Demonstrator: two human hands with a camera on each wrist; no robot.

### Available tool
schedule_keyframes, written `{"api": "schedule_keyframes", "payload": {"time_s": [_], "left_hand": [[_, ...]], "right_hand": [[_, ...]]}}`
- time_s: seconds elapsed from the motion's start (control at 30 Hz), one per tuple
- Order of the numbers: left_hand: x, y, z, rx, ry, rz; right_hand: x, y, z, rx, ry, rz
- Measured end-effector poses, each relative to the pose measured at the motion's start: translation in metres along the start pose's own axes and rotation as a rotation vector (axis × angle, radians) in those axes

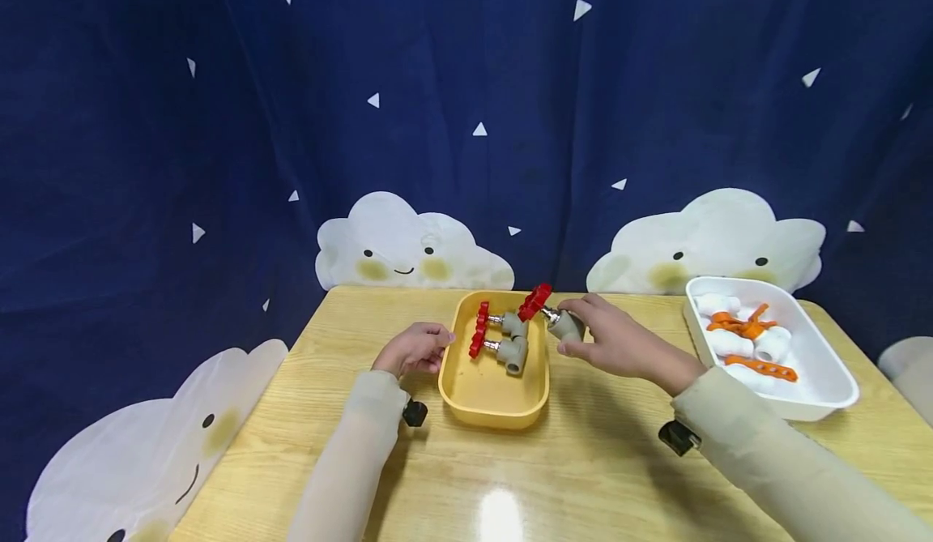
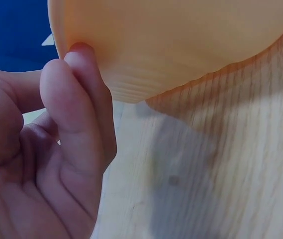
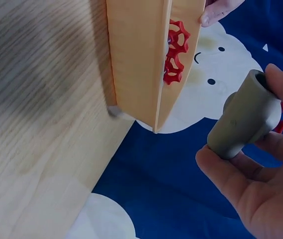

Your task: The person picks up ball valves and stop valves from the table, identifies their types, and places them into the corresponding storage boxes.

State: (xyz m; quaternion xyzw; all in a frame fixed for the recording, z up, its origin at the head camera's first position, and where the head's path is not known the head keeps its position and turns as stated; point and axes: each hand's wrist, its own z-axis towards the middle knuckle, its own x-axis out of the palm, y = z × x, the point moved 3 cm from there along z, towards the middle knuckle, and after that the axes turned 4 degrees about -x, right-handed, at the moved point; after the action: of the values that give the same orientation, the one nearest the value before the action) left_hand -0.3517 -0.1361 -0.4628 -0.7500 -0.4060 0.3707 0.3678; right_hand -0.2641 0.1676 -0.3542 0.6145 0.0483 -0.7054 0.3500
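A grey valve (image 1: 565,326) with a red handwheel is gripped by its body in my right hand (image 1: 615,338), above the right rim of a yellow tray (image 1: 496,403). In the right wrist view the thumb and fingertips sit at opposite ends of the grey pipe body (image 3: 243,117); its red wheel is partly hidden behind the hand. My left hand (image 1: 415,351) pinches the tray's left rim, thumb and fingers close together in the left wrist view. Two similar valves lie in the tray, one farther back (image 1: 514,325), one nearer (image 1: 513,356), red wheels facing left.
A white tray (image 1: 827,384) stands at the right of the wooden table (image 1: 583,477), holding several white parts (image 1: 773,344) and orange pieces (image 1: 763,367). Behind the table hangs a dark blue curtain (image 1: 437,64) with clouds and triangles.
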Motion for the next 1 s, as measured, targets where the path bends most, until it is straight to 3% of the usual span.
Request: {"api": "schedule_keyframes", "payload": {"time_s": [0.33, 0.53, 0.67, 1.0], "left_hand": [[0.002, 0.004, -0.003, -0.015, 0.015, 0.009], [0.000, 0.001, 0.001, -0.004, 0.017, 0.005], [0.000, 0.000, 0.002, -0.009, 0.023, 0.007], [-0.002, 0.001, 0.003, 0.004, 0.033, -0.009]], "right_hand": [[0.007, 0.004, 0.002, -0.030, 0.024, -0.005], [0.011, 0.013, 0.005, -0.079, 0.098, -0.093], [0.014, 0.021, 0.009, -0.132, 0.100, -0.162], [0.018, 0.035, 0.016, -0.147, 0.151, -0.191]]}}
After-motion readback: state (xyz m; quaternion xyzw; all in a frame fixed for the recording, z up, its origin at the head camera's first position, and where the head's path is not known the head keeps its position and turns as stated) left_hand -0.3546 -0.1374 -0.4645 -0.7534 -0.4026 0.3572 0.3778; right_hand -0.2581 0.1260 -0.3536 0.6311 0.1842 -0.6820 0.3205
